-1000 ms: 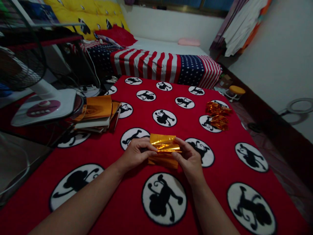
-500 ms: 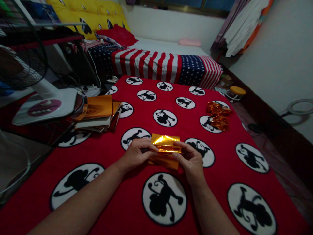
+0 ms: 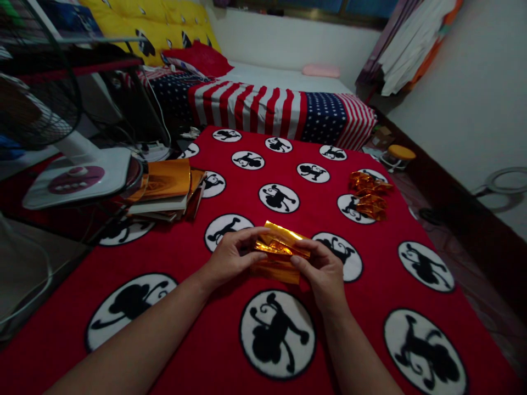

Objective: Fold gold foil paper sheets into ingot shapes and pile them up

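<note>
A shiny gold foil paper (image 3: 278, 270), creased into folds, is held between my two hands just above the red blanket (image 3: 197, 334). My left hand (image 3: 234, 253) grips its left end, the index finger along the upper fold and the thumb below. On the right end, my right hand (image 3: 323, 269) pinches the paper between thumb and fingers. The upper flap stands tilted, and a flatter flap lies nearer to me. Several folded gold foil pieces (image 3: 370, 195) rest at the right side of the blanket. To the left lies a stack of gold sheets (image 3: 167, 181).
A white fan base (image 3: 78, 178) stands on the left beside the stack. Beyond the blanket is a bed with a striped and starred cover (image 3: 263, 109). A small yellow-topped stool (image 3: 401, 153) is on the floor at right, near the wall.
The far flap of the gold foil paper has tilted and shifted slightly right, and its middle folds have opened up. My left index finger has lifted away from the thumb. Both hands stay in place.
</note>
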Demonstrator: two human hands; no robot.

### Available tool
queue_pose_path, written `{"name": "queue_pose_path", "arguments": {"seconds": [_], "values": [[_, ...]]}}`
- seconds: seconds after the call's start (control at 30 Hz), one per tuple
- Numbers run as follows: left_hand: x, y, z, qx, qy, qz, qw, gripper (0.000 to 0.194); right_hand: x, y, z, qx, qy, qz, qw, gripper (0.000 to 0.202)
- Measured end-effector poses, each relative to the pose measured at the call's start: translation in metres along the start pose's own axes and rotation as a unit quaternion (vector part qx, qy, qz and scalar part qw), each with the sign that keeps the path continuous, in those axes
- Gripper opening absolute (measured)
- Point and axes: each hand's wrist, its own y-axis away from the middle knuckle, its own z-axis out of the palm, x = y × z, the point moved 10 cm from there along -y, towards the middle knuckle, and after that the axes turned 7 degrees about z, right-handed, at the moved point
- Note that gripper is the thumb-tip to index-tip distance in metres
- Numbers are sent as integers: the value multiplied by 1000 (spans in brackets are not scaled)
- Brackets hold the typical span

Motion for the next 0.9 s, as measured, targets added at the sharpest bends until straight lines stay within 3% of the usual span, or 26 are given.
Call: {"name": "queue_pose_path", "arguments": {"seconds": [0.13,0.27,0.9], "values": [[-1,-1,0,1,47,-8,999,52,0,0,0,3,2,2,1000,31],[-9,-1,-1,1,60,-35,998,41,-1,0,0,5,9,-1,1000,32],[-11,-1,-7,39,2,-34,999,28,-4,1,-1,42,51,-16,998,22]]}}
